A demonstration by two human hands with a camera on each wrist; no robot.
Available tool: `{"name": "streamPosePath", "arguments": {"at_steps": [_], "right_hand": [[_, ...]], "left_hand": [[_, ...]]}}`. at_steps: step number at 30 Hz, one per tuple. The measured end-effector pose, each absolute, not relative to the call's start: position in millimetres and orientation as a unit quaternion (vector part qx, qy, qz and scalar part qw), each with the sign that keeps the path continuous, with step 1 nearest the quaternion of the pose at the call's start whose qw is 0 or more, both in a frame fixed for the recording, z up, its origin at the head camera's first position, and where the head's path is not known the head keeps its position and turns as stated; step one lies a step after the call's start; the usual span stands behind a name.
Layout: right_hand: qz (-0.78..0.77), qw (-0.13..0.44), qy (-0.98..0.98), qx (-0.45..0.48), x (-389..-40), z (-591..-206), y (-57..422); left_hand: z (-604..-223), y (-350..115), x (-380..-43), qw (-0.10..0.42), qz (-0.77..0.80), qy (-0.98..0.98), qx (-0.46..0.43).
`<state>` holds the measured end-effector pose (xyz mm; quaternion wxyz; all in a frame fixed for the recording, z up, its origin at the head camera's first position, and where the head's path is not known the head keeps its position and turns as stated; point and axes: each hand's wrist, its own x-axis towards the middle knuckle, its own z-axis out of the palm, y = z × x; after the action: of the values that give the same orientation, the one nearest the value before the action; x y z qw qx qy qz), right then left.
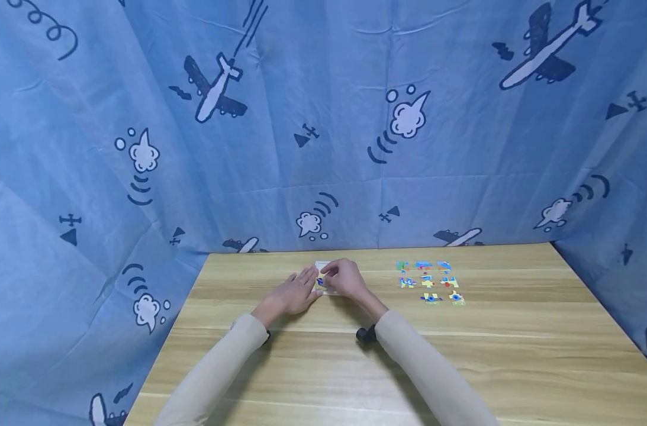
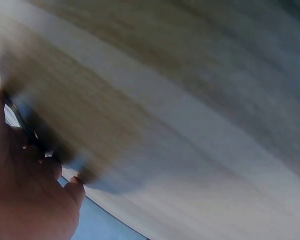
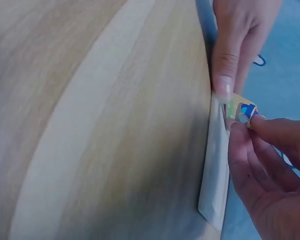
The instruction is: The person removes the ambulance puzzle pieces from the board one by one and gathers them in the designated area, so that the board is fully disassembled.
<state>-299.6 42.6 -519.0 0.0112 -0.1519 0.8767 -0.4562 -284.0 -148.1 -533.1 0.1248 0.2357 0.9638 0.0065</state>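
In the right wrist view, a small yellow jigsaw puzzle piece [image 3: 243, 109] with a blue and white pattern sits between the thumb and fingertips of my right hand [image 3: 272, 162], which pinches it. The piece stands tilted at the end of a thin white puzzle board [image 3: 213, 175] lying on the table. My left hand [image 1: 298, 292] rests with extended fingers at the board's left edge; its thumb [image 3: 224, 85] is right at the board and the piece. From the head view, both hands cover much of the board. In the left wrist view, the left hand [image 2: 37, 197] shows only in the lower left corner.
To the right on the wooden table [image 1: 312, 361], several loose puzzle pieces [image 1: 427, 282] lie spread in rough rows. A blue curtain [image 1: 344, 177] printed with planes hangs behind the table's far edge and along both sides.
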Motion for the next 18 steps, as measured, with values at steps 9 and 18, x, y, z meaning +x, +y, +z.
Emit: {"name": "streamPosePath", "arguments": {"at_steps": [9, 18], "right_hand": [[-0.522, 0.042, 0.842, -0.132, -296.5, -507.0, 67.9], [-0.537, 0.062, 0.834, -0.111, -288.9, -490.3, 96.3]], "left_hand": [[-534.6, -147.8, -283.9, 0.13, 0.007, 0.965, 0.228], [-534.4, -148.1, -283.8, 0.123, 0.014, 0.966, 0.228]]}}
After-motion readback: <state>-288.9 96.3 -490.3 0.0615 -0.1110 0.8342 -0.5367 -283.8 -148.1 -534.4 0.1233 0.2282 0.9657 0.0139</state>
